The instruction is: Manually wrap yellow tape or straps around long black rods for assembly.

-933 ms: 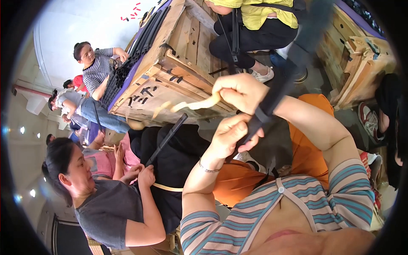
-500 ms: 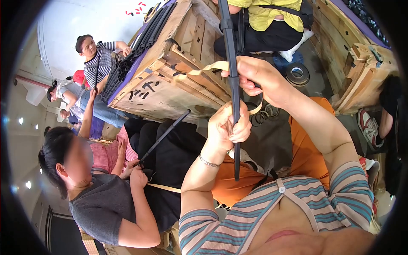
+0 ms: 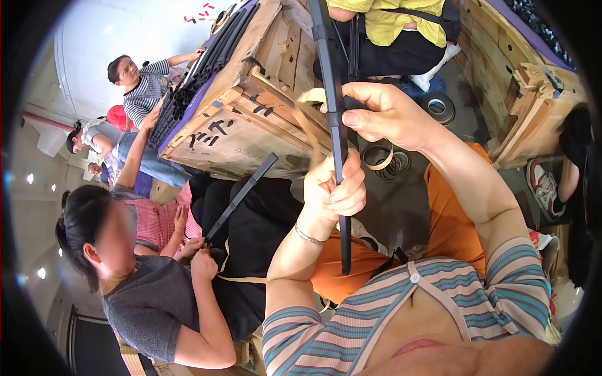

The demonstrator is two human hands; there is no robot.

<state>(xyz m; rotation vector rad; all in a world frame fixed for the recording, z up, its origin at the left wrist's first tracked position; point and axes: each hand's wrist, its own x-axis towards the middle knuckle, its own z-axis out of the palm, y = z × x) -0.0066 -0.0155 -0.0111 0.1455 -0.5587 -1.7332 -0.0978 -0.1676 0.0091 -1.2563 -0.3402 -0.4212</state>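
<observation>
A long, faceted black pole (image 3: 330, 75) with collars at intervals stands tilted in front of me. My left hand (image 3: 337, 188) is closed around its lower part, just beneath a joint. Higher up, my right hand (image 3: 385, 116) is closed on the pole, its thumb against a collar and its index finger by the edge. A thin tan strip (image 3: 313, 95) crosses behind the pole at the index finger and loops down on the left, blurred. Another curl of tan strip (image 3: 380, 165) hangs below my right hand. Whether my right fingers also pinch the strip is hidden.
A wooden crate (image 3: 213, 150) stacked with black poles (image 3: 219, 47) stands ahead left; another wooden crate (image 3: 533, 106) is at the right. Tape rolls (image 3: 437, 108) lie on the floor. A co-worker (image 3: 169, 301) at my left holds a black pole (image 3: 241, 199). Someone in yellow (image 3: 401, 25) sits ahead.
The pole has shifted slightly left and down. My right hand has changed from bent fingers to a thumb-and-finger grip at the collar. The tan strip now hangs further left.
</observation>
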